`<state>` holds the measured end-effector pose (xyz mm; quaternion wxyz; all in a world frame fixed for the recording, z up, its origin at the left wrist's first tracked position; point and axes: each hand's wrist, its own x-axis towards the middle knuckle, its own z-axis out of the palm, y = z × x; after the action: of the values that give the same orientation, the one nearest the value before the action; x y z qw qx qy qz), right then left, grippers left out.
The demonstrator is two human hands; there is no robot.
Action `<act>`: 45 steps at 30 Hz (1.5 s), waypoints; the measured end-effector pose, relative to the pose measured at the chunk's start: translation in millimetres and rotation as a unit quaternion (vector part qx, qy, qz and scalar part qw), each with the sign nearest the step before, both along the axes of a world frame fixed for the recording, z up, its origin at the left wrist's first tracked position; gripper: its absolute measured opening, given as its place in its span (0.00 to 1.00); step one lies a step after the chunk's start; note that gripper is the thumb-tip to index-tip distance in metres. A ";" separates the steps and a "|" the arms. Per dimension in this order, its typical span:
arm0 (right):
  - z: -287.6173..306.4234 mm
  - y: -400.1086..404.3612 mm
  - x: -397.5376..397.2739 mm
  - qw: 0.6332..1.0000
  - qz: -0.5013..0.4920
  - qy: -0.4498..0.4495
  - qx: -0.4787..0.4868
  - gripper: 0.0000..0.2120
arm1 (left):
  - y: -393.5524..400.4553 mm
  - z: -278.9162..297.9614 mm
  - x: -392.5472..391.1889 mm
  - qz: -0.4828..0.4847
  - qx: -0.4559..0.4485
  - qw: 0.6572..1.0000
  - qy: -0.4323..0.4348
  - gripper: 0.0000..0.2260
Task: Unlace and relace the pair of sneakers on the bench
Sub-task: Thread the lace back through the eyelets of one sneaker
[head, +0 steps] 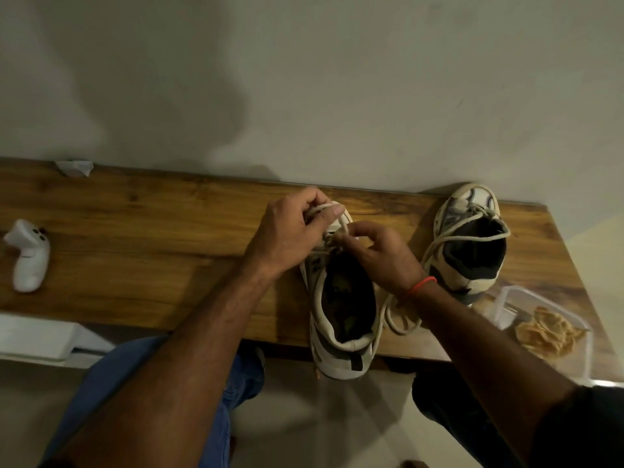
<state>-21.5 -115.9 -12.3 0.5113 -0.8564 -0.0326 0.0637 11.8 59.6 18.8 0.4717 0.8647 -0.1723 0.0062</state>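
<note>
Left hand [290,228]: pinching the lace [324,208] over the near sneaker [341,298] toe
Right hand [378,255]: fingers curled on lace at the eyelets
Sneaker spot: worktop [152,231] edge, heel overhanging
Tip: keep the lace flat, pull evenly

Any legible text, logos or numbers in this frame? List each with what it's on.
None can be read.
White and grey sneaker under the hands: no legible brand or number.
Second white and grey sneaker at the wall: side markings only, no letters readable.
White handheld controller on the wooden bench: dark buttons, no readable label.
Clear plastic container of fried snacks: no label visible.
</note>
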 end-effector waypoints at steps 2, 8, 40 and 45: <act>-2.3 -4.5 2.3 0.995 -0.086 0.046 0.036 0.10 | 2.6 0.3 3.9 0.063 -0.033 0.997 -0.028 0.07; 3.8 -5.2 2.4 0.996 -0.061 -0.053 0.030 0.27 | 4.7 -1.7 7.0 0.004 -0.037 0.998 0.042 0.04; -3.1 -36.3 14.7 0.985 -0.161 -0.057 0.026 0.08 | 10.7 -3.6 12.5 0.078 -0.126 0.984 0.096 0.06; -1.7 -24.2 11.8 0.993 -0.088 -0.072 0.044 0.05 | 5.3 -4.2 12.4 0.077 -0.162 0.977 0.112 0.05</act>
<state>-9.7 -140.1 -14.0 0.5483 -0.8351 0.0036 -0.0447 24.2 64.9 14.6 0.6198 0.7829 -0.0478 -0.0262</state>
